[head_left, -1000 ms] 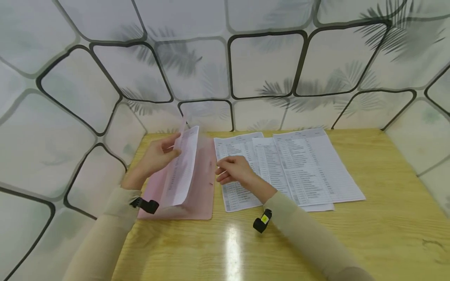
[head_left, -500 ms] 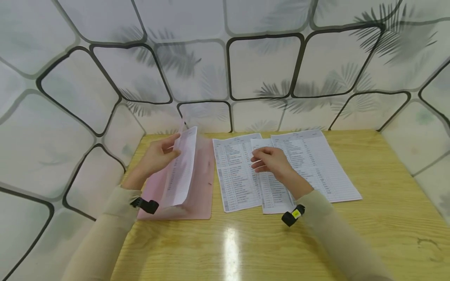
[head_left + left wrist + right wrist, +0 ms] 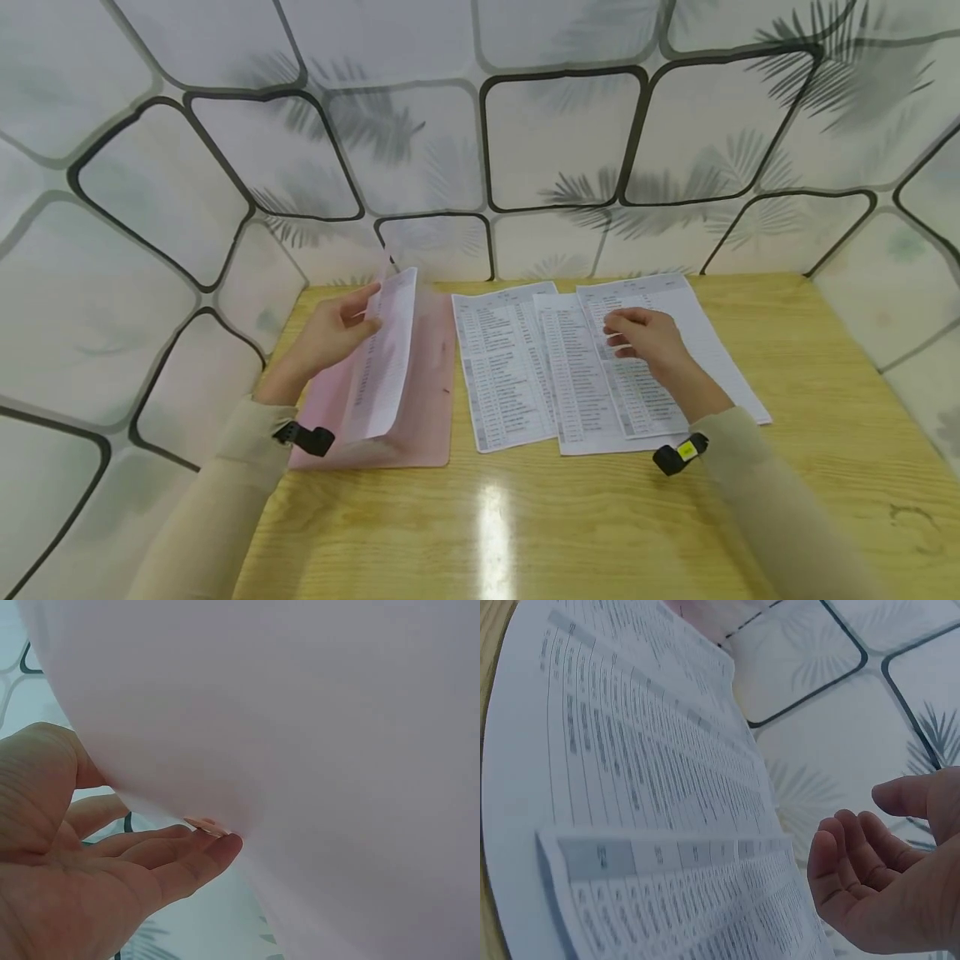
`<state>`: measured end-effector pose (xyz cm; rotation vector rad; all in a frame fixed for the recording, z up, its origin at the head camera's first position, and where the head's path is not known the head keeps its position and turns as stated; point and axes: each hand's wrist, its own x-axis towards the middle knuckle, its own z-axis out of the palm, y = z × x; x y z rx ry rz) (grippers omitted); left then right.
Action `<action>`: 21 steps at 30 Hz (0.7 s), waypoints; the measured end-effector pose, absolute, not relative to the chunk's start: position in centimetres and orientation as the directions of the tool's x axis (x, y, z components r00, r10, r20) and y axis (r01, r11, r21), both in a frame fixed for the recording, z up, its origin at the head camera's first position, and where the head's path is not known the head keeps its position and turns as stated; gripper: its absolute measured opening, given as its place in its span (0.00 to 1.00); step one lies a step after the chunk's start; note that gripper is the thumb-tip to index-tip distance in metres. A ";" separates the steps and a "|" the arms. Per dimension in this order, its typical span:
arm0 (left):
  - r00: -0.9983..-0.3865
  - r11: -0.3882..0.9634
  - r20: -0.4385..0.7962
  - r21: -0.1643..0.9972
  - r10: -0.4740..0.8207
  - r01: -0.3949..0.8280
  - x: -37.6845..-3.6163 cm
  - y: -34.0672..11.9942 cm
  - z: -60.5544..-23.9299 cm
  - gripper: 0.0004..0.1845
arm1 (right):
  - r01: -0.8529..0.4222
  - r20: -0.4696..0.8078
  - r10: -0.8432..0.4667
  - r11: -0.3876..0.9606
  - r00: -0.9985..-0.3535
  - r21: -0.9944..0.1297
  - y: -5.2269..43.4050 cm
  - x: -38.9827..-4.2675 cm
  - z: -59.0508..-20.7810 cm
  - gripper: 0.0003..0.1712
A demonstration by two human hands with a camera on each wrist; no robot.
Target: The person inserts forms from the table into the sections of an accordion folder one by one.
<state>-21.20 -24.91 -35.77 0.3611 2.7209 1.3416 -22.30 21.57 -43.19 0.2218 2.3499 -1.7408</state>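
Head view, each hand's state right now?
Left hand: closed, pinching the pink folder's raised cover.
Right hand: open, loosely curled, holding nothing, above the printed sheets.

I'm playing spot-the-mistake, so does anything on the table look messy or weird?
Yes. The printed sheets beside the pink folder lie askew, overlapping at different angles instead of neatly stacked. A dark curved mark at right stands out on the paler table; whether stain or scratch, I can't tell.

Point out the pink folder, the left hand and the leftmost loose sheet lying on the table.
Pink folder (image 3: 432, 400): head view, bare right-hand part.
Left hand (image 3: 334, 335): head view, middle of the hand.
Leftmost loose sheet (image 3: 506, 373): head view, middle of its printed face.
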 end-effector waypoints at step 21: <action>-0.969 0.609 0.011 0.776 0.245 0.163 -21.2 -25.4 -35.9 0.34 | 0.317 -0.194 0.269 0.562 -0.943 -0.764 31.8 -20.4 -44.9 0.35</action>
